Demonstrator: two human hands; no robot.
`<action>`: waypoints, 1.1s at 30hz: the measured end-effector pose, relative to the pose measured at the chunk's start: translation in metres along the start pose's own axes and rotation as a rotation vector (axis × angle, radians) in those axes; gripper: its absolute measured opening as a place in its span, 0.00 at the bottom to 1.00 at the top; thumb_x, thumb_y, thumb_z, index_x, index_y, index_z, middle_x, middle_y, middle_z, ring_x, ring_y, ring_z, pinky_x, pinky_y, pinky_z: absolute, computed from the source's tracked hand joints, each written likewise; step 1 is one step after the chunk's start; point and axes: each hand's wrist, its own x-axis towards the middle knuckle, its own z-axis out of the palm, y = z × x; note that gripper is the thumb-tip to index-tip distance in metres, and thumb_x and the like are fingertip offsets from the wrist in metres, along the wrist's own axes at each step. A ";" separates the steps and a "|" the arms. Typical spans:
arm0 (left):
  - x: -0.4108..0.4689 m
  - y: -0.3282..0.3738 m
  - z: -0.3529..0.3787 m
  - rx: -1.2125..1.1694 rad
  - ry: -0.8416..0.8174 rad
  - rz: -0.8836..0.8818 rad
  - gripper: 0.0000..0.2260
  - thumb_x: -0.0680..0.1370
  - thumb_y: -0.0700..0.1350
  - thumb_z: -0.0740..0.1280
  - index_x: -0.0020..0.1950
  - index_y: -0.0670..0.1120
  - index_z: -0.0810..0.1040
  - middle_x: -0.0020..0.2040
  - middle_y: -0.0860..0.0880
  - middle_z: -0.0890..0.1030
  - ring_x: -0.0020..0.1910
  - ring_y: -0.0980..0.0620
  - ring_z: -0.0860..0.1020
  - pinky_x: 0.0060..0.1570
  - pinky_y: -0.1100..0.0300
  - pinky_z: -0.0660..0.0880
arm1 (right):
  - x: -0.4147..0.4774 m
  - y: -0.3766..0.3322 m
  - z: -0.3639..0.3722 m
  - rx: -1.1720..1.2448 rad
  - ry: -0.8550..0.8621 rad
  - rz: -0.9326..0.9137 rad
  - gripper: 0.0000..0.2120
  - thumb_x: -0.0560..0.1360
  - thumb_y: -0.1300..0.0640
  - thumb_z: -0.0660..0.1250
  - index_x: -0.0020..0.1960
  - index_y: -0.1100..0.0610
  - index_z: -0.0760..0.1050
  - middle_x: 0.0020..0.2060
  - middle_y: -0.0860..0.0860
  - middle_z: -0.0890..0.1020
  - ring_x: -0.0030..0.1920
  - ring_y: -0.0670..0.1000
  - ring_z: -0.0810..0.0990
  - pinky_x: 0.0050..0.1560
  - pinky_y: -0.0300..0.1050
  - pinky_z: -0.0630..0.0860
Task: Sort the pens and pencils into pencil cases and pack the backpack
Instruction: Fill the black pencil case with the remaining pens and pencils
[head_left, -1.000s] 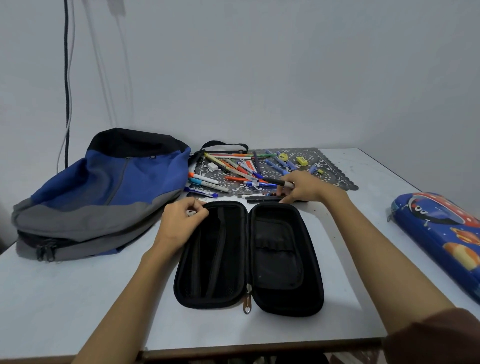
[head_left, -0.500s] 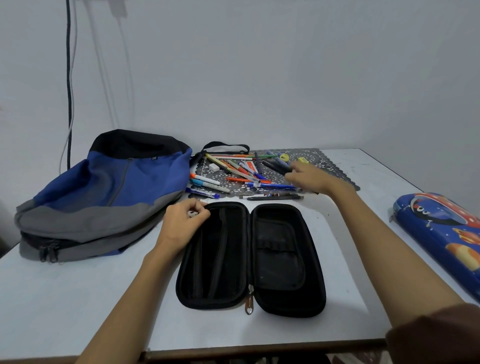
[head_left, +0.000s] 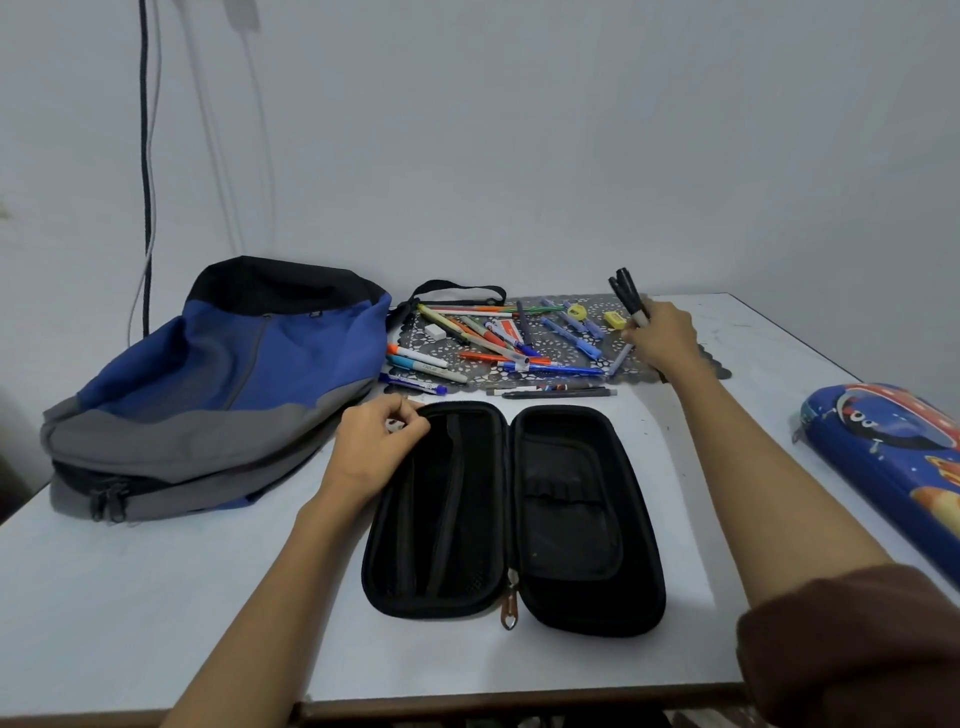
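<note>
A black pencil case (head_left: 514, 514) lies open flat in front of me, both halves showing. My left hand (head_left: 376, 441) grips the top left rim of the case with curled fingers. My right hand (head_left: 662, 338) is raised over the right end of a grey lace mat (head_left: 675, 366) and holds a bunch of dark pens (head_left: 628, 296) pointing up. Several pens and pencils (head_left: 498, 343) lie scattered on the mat. A blue, grey and black backpack (head_left: 208, 395) lies to the left. A blue space-print pencil case (head_left: 893, 462) lies at the right edge.
Two dark pens (head_left: 558, 392) lie on the white table (head_left: 156, 597) between the mat and the black case. A white eraser (head_left: 435, 331) and yellow sharpeners (head_left: 615, 319) sit on the mat. Cables (head_left: 148, 156) hang down the wall behind the backpack.
My right hand has moved right along the mat and lifted, now holding a bunch of dark pens upright. My left hand has stayed on the case rim.
</note>
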 end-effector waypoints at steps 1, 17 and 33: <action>0.000 0.001 0.000 0.001 0.001 0.004 0.09 0.73 0.39 0.71 0.33 0.47 0.77 0.42 0.50 0.83 0.47 0.59 0.79 0.45 0.65 0.70 | 0.000 0.002 0.002 -0.009 0.004 0.036 0.10 0.77 0.64 0.63 0.57 0.64 0.76 0.51 0.61 0.80 0.43 0.56 0.73 0.41 0.45 0.67; 0.003 -0.001 -0.001 0.042 -0.020 0.029 0.07 0.73 0.41 0.71 0.35 0.45 0.78 0.40 0.51 0.82 0.47 0.58 0.78 0.47 0.60 0.71 | -0.012 -0.036 0.040 -0.187 -0.122 -0.079 0.09 0.79 0.57 0.63 0.50 0.63 0.77 0.44 0.59 0.80 0.45 0.59 0.78 0.42 0.46 0.70; 0.005 -0.002 0.000 0.034 -0.029 0.050 0.06 0.69 0.48 0.68 0.34 0.47 0.77 0.39 0.51 0.82 0.45 0.59 0.79 0.41 0.63 0.70 | -0.014 -0.075 0.078 -0.395 -0.183 -0.302 0.06 0.78 0.61 0.61 0.50 0.60 0.76 0.48 0.58 0.81 0.50 0.60 0.79 0.40 0.46 0.68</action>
